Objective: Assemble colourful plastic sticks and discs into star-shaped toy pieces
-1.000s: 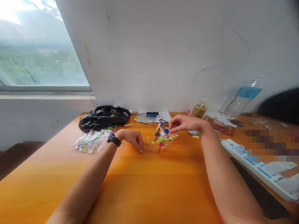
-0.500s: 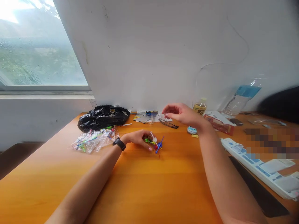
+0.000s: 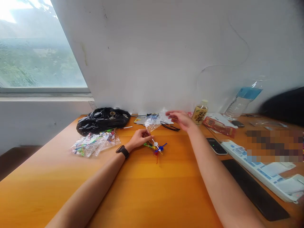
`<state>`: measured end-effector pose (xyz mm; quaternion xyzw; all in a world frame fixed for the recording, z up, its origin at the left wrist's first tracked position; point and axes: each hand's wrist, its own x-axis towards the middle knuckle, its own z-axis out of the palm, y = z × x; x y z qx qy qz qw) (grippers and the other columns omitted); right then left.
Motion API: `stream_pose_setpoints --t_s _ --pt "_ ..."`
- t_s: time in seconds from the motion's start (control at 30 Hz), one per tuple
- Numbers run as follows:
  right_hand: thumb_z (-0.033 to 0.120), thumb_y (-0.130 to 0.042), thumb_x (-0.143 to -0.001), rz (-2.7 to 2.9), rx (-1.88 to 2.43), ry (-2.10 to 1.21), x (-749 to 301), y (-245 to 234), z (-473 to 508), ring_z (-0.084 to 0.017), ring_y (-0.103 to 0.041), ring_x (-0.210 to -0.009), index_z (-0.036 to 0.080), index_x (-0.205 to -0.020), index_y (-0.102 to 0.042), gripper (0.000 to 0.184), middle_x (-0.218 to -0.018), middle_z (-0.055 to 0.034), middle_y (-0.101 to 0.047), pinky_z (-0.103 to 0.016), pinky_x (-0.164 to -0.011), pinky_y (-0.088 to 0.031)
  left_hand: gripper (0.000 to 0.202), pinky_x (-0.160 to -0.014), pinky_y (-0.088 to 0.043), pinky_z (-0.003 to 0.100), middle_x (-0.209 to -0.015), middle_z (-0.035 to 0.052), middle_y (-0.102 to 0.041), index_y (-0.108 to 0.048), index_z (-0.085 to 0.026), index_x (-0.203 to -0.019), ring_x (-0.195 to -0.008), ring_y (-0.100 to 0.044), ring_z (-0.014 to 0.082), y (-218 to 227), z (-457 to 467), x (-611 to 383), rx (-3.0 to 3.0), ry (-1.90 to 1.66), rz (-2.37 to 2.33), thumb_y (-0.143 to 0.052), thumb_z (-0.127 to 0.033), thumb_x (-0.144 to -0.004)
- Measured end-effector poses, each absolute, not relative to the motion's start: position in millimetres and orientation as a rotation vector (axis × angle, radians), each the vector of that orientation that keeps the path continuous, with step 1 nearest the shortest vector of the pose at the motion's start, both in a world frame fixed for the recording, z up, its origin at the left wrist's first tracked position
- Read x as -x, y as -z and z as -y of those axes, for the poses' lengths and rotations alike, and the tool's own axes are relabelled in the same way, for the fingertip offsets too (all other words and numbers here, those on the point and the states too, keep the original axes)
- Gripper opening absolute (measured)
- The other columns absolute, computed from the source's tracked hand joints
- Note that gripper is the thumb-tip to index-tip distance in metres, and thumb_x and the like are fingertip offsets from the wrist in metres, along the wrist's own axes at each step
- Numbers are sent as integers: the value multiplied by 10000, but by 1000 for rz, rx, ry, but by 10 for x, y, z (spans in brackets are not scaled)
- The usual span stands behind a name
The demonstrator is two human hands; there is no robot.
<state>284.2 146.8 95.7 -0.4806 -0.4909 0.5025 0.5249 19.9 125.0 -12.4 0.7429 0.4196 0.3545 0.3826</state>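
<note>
My left hand (image 3: 140,138), with a dark watch at the wrist, pinches the lower end of a clear plastic bag (image 3: 152,123) between thumb and fingers. The bag slants up and to the right from there. At its upper right end is my right hand (image 3: 179,118), fingers stretched out and apart; whether they touch the bag cannot be made out. Just below my left fingertips, small coloured plastic pieces with thin stems lie in a heap on the table, among them a white piece (image 3: 155,144) and a blue piece (image 3: 161,148). Green, yellow and red ones show beside them.
Left on the wooden table (image 3: 147,196) are a black plastic bag (image 3: 102,120) and clear packets of coloured pieces (image 3: 95,144). Black-handled tweezers or pliers (image 3: 169,126) lie behind. Rightward stand a drink bottle (image 3: 199,113), a small black device (image 3: 216,145) and a white power strip (image 3: 261,171).
My left hand has drawn back from around the coloured pieces, uncovering them, and now pinches the clear bag. The bag is stretched up more visibly. My right hand has lowered slightly.
</note>
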Motion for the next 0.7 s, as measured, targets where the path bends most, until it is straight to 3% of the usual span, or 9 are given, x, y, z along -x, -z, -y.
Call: stream_pose_setpoints --t_s 0.13,0.2,0.3,0.4,0.53,0.7 --pt "85 -643 -831 1183 1098 -1413 -2583 -755 -1505 -60 -527 -544 128 -841 -816 178 -948 -103 -803 -170 -502 -457 380 -694 -542 268 -816 68 -776 -767 -165 -833 -747 -711 198 222 -1288 -202 -1959 -872 -1073 -752 -544 -855" --pt "116 -645 -866 1169 1031 -1463 -2460 -684 -1502 -57 -561 -564 133 -906 -816 177 -1075 -114 -801 -169 -533 -497 389 -678 -535 261 -811 66 -779 -772 -168 -856 -724 -705 187 226 -1300 -199 -1976 -853 -1073 -736 -555 -867" --pt "249 -688 -923 1205 968 -1535 -2358 -611 -1478 -89 -700 -714 223 -1222 -763 309 -1375 -99 -707 -214 -675 -599 414 -625 -506 244 -784 68 -775 -769 -159 -863 -688 -693 178 202 -1307 -199 -2007 -836 -1076 -742 -572 -852" --pt "383 -743 -925 1460 1082 -1565 -2360 -552 -1471 -123 -753 -754 340 -1460 -616 552 -1438 -86 -667 -268 -724 -633 421 -608 -492 237 -763 70 -771 -771 -151 -854 -673 -686 174 180 -1301 -200 -2015 -845 -1074 -734 -570 -855" --pt "378 -758 -916 1758 1189 -1400 -2386 -472 -1527 -124 -731 -710 260 -1315 -719 419 -1211 -84 -776 -227 -659 -600 411 -611 -490 233 -761 72 -767 -770 -146 -848 -679 -686 175 167 -1289 -199 -2015 -849 -1067 -732 -555 -856" --pt "293 -716 -911 1868 1295 -985 -2361 -424 -1584 -133 -689 -683 200 -1032 -773 163 -988 -58 -786 -230 -626 -542 380 -607 -498 240 -746 66 -759 -760 -149 -825 -673 -683 179 157 -1286 -199 -2005 -866 -1072 -736 -527 -851"
